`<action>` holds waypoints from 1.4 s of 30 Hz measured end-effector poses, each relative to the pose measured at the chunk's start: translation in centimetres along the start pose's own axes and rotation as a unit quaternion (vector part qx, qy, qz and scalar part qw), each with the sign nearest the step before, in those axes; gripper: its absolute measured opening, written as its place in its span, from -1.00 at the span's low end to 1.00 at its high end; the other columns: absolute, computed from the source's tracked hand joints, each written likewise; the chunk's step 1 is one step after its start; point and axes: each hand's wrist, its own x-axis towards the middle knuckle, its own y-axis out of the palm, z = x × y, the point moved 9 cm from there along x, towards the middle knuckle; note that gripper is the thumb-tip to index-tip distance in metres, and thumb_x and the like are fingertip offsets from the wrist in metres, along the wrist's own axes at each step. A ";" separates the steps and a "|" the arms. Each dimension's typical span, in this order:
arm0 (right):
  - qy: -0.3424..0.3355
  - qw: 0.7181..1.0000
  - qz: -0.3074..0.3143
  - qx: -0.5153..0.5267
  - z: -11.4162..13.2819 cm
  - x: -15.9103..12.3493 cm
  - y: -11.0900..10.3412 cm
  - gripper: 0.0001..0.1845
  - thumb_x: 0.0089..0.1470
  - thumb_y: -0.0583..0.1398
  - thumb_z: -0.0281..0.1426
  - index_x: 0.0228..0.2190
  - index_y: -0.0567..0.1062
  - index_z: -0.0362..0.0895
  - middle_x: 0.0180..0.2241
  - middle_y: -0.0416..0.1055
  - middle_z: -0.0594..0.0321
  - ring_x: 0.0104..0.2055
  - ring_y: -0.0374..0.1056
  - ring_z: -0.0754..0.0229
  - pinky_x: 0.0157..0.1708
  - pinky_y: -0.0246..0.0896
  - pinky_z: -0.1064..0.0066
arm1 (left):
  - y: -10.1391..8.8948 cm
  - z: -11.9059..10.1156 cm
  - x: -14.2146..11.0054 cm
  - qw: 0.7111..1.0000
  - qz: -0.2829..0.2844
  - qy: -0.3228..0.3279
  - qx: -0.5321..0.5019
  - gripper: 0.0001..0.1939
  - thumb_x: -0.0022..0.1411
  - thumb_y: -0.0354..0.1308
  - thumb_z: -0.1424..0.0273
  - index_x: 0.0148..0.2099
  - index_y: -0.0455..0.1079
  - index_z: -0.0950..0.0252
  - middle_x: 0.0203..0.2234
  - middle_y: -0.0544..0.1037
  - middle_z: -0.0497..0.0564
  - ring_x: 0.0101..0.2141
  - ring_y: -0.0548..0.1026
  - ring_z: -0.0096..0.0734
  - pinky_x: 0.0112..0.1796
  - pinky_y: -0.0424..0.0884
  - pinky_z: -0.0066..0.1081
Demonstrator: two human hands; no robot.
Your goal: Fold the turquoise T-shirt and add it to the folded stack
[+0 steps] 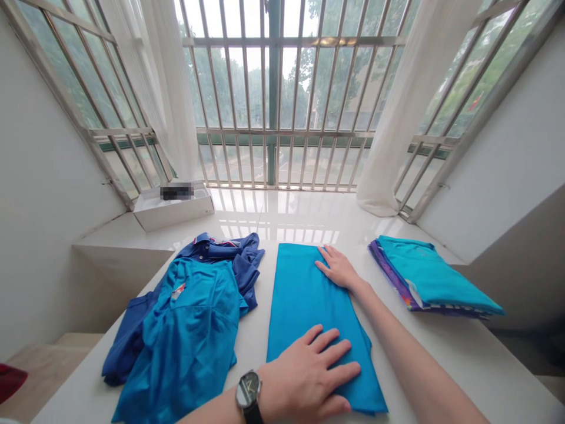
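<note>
A blue garment (304,300), folded into a long flat panel, lies in front of me on the white table. My left hand (311,371), with a dark-strapped watch (248,390) on its wrist, rests on the near part of the cloth with fingers spread. On the far right corner of the garment lies my right hand (336,265), its fingers stretched out flat. Left of the panel is a loose blue shirt (194,324), partly covering a navy polo shirt (251,265). Neither hand grips anything.
To the right sits a stack of folded clothes (428,274), turquoise on top and purple below. A white box (174,212) with a blurred dark item stands on the window sill at the back left. White curtains (388,141) hang beside the barred window (273,106).
</note>
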 end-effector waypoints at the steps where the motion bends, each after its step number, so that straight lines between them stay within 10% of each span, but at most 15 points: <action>1: 0.006 1.000 0.007 -0.009 -0.1 0.1 0.1 -0.20 0.24 -0.10 0.08 0.34 0.07 -0.10 0.39 -0.08 0.06 0.41 -0.15 -0.06 0.34 -0.20 0.07 | 0.1 -0.2 0.0 1.000 0.003 0.005 0.005 -0.45 0.45 -0.20 0.06 0.37 0.04 0.15 0.34 0.14 0.08 0.32 0.06 -0.04 0.27 0.02 0.02; 7: 0.018 1.000 0.001 0.016 -1.7 0.8 0.4 -0.19 0.21 -0.08 0.11 0.32 0.11 -0.06 0.37 -0.02 0.10 0.40 -0.12 -0.07 0.35 -0.22 0.09 | 0.1 -0.6 0.1 1.000 0.009 0.019 0.020 -0.42 0.45 -0.22 0.04 0.38 0.03 0.18 0.34 0.14 0.07 0.33 0.05 -0.08 0.28 -0.01 -0.01; 11: 0.086 0.980 -0.126 0.128 -4.6 0.9 -1.1 -0.24 0.14 0.04 0.05 0.22 0.29 -0.14 0.35 0.01 0.01 0.39 -0.12 -0.13 0.34 -0.20 0.04 | 0.0 -0.6 0.0 0.999 0.009 0.026 0.023 -0.39 0.43 -0.18 0.01 0.38 0.02 0.19 0.35 0.12 0.08 0.33 0.04 -0.07 0.29 -0.03 -0.03; 17: 0.232 0.807 -0.350 0.415 -10.4 -2.4 -3.2 -0.35 -0.01 0.10 0.07 -0.07 0.46 -0.15 0.12 0.35 -0.07 0.19 0.24 -0.11 0.18 0.15 0.00 | 0.1 -0.5 -0.2 0.999 0.007 0.022 0.031 -0.38 0.43 -0.20 0.00 0.39 0.02 0.18 0.35 0.12 0.07 0.33 0.04 -0.10 0.29 -0.04 -0.05; 24: 0.212 0.738 -0.348 0.539 -9.4 -7.1 -2.9 -0.50 0.01 0.12 0.02 -0.20 0.47 -0.10 0.00 0.46 0.01 0.10 0.36 -0.03 0.01 0.36 0.14 | 1.0 0.3 0.8 0.999 -0.010 0.026 0.047 -0.41 0.44 -0.21 0.01 0.37 0.05 0.14 0.34 0.13 0.08 0.32 0.07 -0.11 0.27 -0.01 -0.04; 34: 0.177 0.850 -0.285 0.405 -4.7 -9.0 -3.4 -0.32 0.18 -0.12 0.02 0.01 0.47 -0.14 0.04 0.45 -0.02 0.13 0.32 -0.06 0.03 0.33 0.10 | 1.0 1.7 1.6 0.996 -0.033 -0.018 0.080 -0.40 0.43 -0.18 0.01 0.38 0.05 0.16 0.33 0.14 0.14 0.31 0.10 -0.08 0.24 0.04 -0.02; 42: 0.187 0.845 -0.244 0.437 -4.0 -9.0 -3.0 -0.37 0.17 -0.12 -0.01 -0.08 0.51 -0.12 0.06 0.44 0.01 0.16 0.29 -0.09 0.00 0.35 0.11 | -1.1 1.4 -0.1 0.989 -0.022 -0.016 0.142 -0.62 0.35 0.09 0.10 0.04 0.35 0.25 -0.06 0.50 0.12 -0.03 0.44 -0.18 -0.08 0.34 -0.26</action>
